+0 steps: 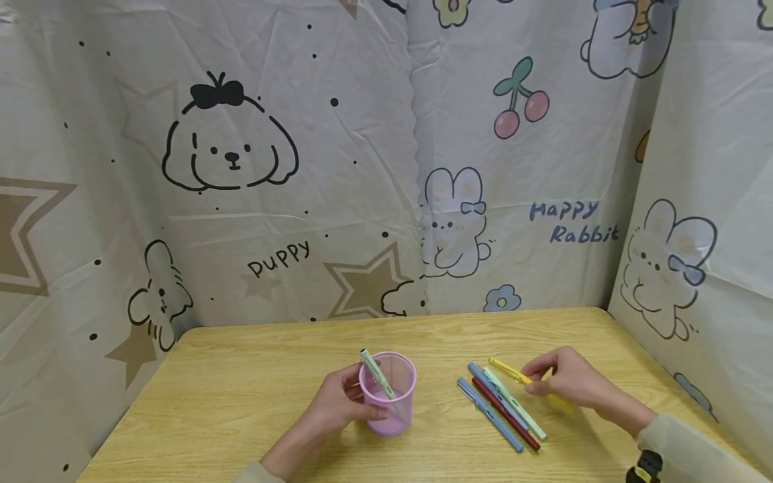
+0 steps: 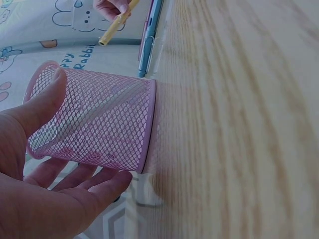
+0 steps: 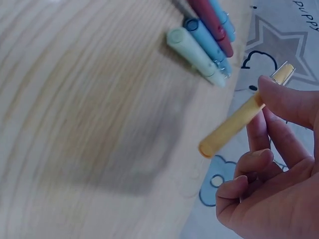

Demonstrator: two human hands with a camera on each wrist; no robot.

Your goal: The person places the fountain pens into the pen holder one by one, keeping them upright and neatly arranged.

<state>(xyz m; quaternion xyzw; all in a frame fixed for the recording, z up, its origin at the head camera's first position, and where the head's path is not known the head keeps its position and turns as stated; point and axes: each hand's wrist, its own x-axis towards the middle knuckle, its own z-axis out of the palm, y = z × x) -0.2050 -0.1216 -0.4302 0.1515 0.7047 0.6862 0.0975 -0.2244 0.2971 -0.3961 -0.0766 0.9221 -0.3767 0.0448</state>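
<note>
Two hands were at work on a wooden table [image 1: 253,376]. The left hand [image 1: 338,402] held a pink mesh cup [image 1: 389,396] that stood upright near the middle of the table. Its thumb [image 2: 42,102] pressed on one side of the cup and its fingers [image 2: 94,186] curled round the other side, so the cup sat between them. One pale green pen [image 1: 377,377] stood inside the cup. It leaned, and its top stuck out over the rim on the side of the left hand.

The right hand [image 1: 568,381] was off to the right of the cup, well apart from it. It pinched a yellow pen [image 3: 239,119] between the thumb and the first fingers, and the other fingers were curled in. From the wrist view, the yellow pen was lifted off the table, tilted, with one end poking out past the fingertips.

Four more pens lay flat on the table, between the cup and the right hand. They were side by side and touching or nearly touching: a blue pen [image 1: 489,414], a dark red pen [image 1: 506,414], a light blue pen [image 1: 483,376] and a mint pen [image 1: 519,409]. All four pointed the same slanted way.

Behind the table hung a cloth [image 1: 362,168] with drawings of a puppy, rabbits, stars and cherries on it.
</note>
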